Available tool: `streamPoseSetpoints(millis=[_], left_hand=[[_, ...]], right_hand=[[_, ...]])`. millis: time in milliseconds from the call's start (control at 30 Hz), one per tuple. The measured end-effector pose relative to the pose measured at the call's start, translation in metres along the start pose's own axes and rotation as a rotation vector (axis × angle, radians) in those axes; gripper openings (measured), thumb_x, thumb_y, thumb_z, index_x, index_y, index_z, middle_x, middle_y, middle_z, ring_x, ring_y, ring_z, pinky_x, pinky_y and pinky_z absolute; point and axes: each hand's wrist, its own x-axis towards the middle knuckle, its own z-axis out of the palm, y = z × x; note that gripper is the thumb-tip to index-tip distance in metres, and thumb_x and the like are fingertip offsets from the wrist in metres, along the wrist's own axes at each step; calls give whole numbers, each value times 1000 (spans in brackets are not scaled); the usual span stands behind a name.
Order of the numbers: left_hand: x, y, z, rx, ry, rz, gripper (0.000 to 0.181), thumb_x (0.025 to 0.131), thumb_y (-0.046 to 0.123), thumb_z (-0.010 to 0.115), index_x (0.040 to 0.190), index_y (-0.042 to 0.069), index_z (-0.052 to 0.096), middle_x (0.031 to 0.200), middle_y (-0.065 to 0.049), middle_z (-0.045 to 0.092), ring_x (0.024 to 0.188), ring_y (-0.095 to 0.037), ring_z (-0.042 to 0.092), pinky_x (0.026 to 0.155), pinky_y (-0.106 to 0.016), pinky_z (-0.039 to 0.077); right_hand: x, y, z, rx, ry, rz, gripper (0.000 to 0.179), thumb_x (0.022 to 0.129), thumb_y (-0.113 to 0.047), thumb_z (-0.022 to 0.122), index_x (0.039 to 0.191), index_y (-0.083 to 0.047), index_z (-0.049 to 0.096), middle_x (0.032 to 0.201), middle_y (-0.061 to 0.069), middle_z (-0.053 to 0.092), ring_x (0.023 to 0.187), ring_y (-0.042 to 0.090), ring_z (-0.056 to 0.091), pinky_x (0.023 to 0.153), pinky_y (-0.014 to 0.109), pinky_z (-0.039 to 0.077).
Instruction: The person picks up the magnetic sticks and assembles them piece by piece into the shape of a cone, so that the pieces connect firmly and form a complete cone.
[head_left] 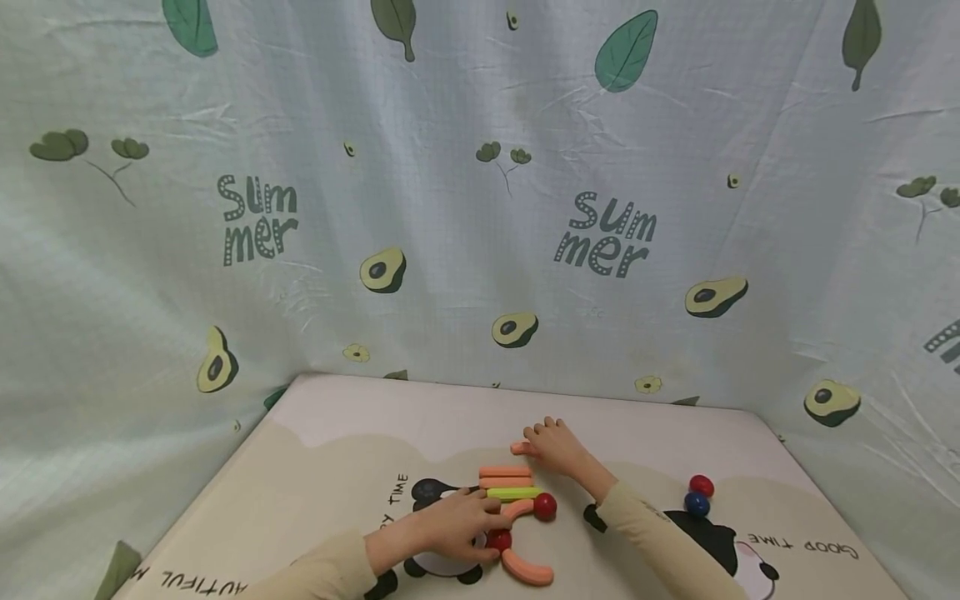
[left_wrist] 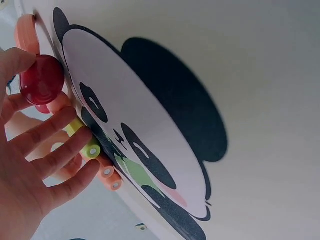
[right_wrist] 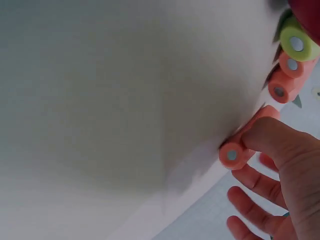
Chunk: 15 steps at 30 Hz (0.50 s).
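My left hand [head_left: 453, 527] holds a glossy red ball [left_wrist: 42, 80] between thumb and index finger, its other fingers spread. A curved orange rod [head_left: 527, 570] extends from this ball toward the near side; another curved orange rod [head_left: 519, 507] runs from it to a second red ball [head_left: 546, 507]. Beyond them lie a straight yellow-green rod [head_left: 517, 493] and two straight orange rods [head_left: 504, 472], side by side, with metal discs in their ends. Farther back, my right hand [head_left: 558, 448] pinches a short orange rod [right_wrist: 232, 155] between thumb and index finger, close over the tabletop.
To the right, a red ball [head_left: 701, 486] and a blue ball [head_left: 697, 503] sit together on the table [head_left: 330, 433], beyond my right forearm. Panda drawings and lettering decorate the tabletop. A pale curtain [head_left: 450, 108] printed with avocados and leaves hangs behind it.
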Motion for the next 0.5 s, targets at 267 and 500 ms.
streamPoseSetpoints(millis=[267, 500], left_hand=[[0, 1, -2, 1, -6, -11, 23, 86, 42, 53, 105, 29, 52, 87, 10, 52, 76, -5, 40, 65, -19, 38], [0, 3, -3, -1, -18, -20, 25, 86, 42, 53, 106, 29, 52, 90, 10, 54, 79, -5, 42, 69, -22, 41]], right_hand=[[-12, 5, 0, 105, -76, 92, 19, 78, -20, 67, 91, -9, 57, 83, 5, 56, 74, 23, 54, 76, 41, 44], [-24, 8, -2, 105, -39, 88, 19, 78, -19, 67, 91, -10, 58, 80, 3, 56, 74, 19, 54, 69, 38, 41]])
